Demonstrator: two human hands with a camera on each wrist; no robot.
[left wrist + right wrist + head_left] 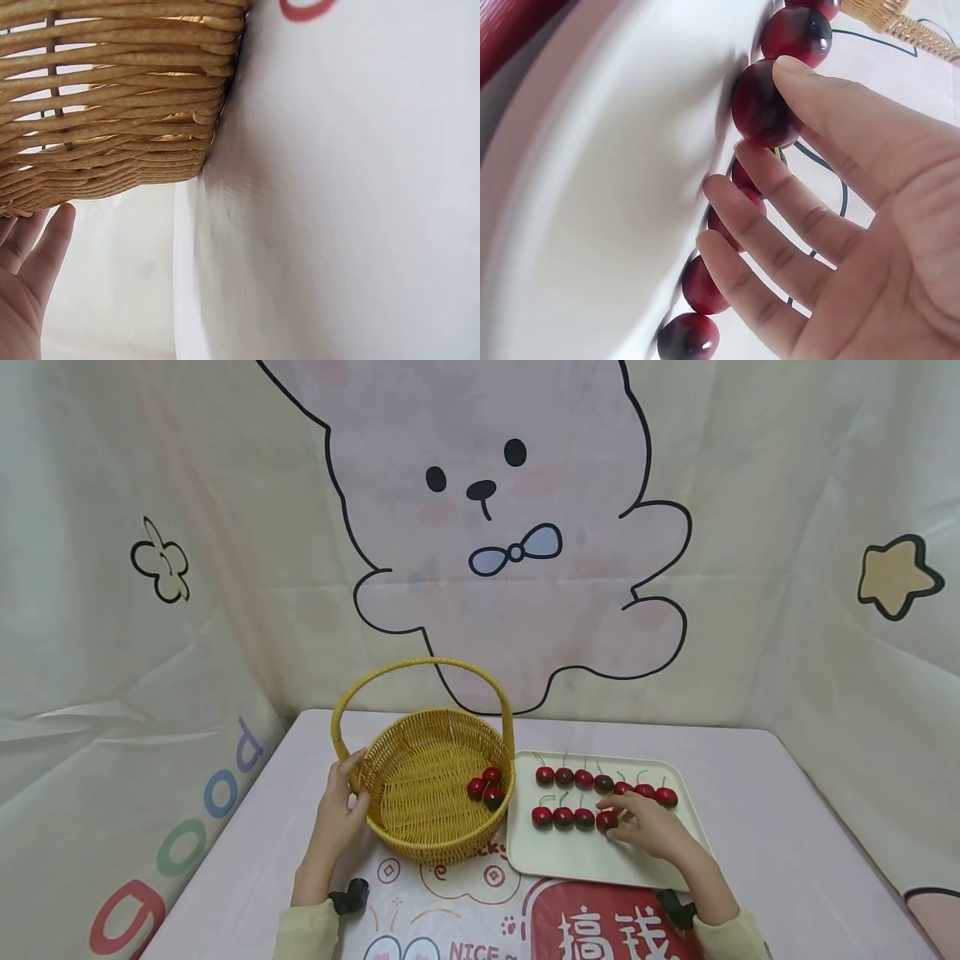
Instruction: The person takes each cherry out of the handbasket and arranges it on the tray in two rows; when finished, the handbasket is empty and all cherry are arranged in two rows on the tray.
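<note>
A yellow wicker basket (420, 852) with a tall arched handle stands on the left, several dark red cherries (476, 789) lying in its right side. My left hand (339, 814) rests against its left rim near the handle's foot, fingers fairly straight. In the left wrist view, fingertips (66, 214) touch the woven rim. A cream tray (555, 856) beside the basket bears two rows of stemmed cherries (563, 817). Over the tray, my right hand (648, 827) pinches the front row's rightmost cherry (761, 105) between thumb and index finger; its other fingers extend near the back row.
The pale table (757, 827) carries a printed mat (480, 935) with red lettering in front. A cloth backdrop (742, 610) with a cartoon bear rises behind the table and along both sides. Black wrist bands (350, 897) sit on both wrists.
</note>
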